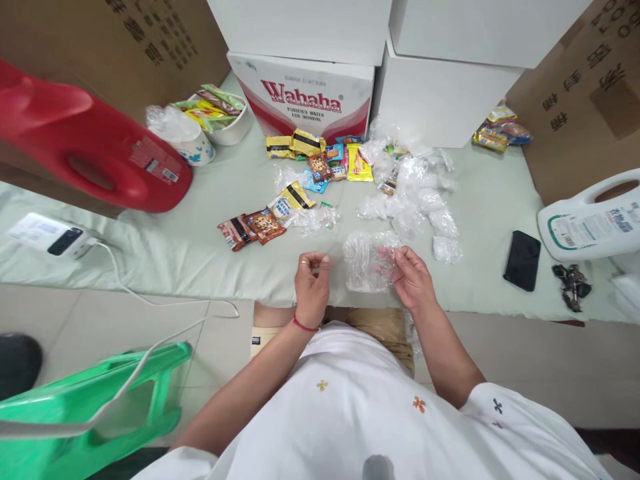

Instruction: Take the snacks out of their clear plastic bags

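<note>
My right hand (413,277) pinches the right edge of a crinkled clear plastic bag (369,263), its thumb on top and fingers partly seen through the film. The bag is spread just above or on the table's near edge. Left of it, apart from the bag, my left hand (313,283) has its fingers curled in toward the thumb; whether anything small is between them is hidden. Beyond the left hand lie brown cookie packets (265,225) and a yellow-and-white snack packet (291,202). A loose pile of clear plastic bags (420,180) sits past the right hand.
More snack packets (320,163) lie before a Wahaha carton (310,100). A red jug (100,147), a paper cup (197,148) and a white bowl (235,130) stand left. A black phone (522,260), keys (571,287) and a white detergent bottle (590,223) are right.
</note>
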A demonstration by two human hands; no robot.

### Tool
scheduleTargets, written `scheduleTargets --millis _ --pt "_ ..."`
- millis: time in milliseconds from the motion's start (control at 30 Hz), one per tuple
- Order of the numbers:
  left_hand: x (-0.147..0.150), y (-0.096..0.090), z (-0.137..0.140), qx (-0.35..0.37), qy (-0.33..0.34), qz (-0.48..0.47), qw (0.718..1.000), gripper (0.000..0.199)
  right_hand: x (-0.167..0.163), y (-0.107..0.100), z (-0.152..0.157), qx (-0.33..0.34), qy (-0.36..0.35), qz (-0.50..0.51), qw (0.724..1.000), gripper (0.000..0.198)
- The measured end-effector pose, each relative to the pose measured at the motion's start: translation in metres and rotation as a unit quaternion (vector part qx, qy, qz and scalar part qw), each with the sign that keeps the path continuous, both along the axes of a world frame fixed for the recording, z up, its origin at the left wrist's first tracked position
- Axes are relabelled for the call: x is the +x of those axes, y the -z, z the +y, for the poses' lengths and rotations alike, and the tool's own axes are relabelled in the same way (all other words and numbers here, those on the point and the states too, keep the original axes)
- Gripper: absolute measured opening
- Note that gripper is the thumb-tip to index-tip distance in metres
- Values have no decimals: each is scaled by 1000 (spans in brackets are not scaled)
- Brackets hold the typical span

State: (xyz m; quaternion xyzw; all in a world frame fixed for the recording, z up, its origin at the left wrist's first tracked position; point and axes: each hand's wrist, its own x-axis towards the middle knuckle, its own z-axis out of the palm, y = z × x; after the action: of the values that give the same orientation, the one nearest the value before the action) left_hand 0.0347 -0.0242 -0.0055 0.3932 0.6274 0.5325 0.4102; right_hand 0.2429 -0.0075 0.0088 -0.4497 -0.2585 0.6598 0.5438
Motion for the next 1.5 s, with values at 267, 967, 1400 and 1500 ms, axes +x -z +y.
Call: scheduleTargets --millis 267,967,1400,1500 --pt "35 -12 15 -133 103 -253 953 59 -9 -10 -2 -2 -40 46 998 43" --pt "45 -16 14 -251 177 -225 925 72 1 -9 -6 96 167 -156 969 41" --pt "33 -16 9 -171 220 -270 922 50 13 -17 5 129 237 -261 927 40" --pt "7 -16 10 -154 203 -253 933 50 33 -10 12 119 250 -302 912 38"
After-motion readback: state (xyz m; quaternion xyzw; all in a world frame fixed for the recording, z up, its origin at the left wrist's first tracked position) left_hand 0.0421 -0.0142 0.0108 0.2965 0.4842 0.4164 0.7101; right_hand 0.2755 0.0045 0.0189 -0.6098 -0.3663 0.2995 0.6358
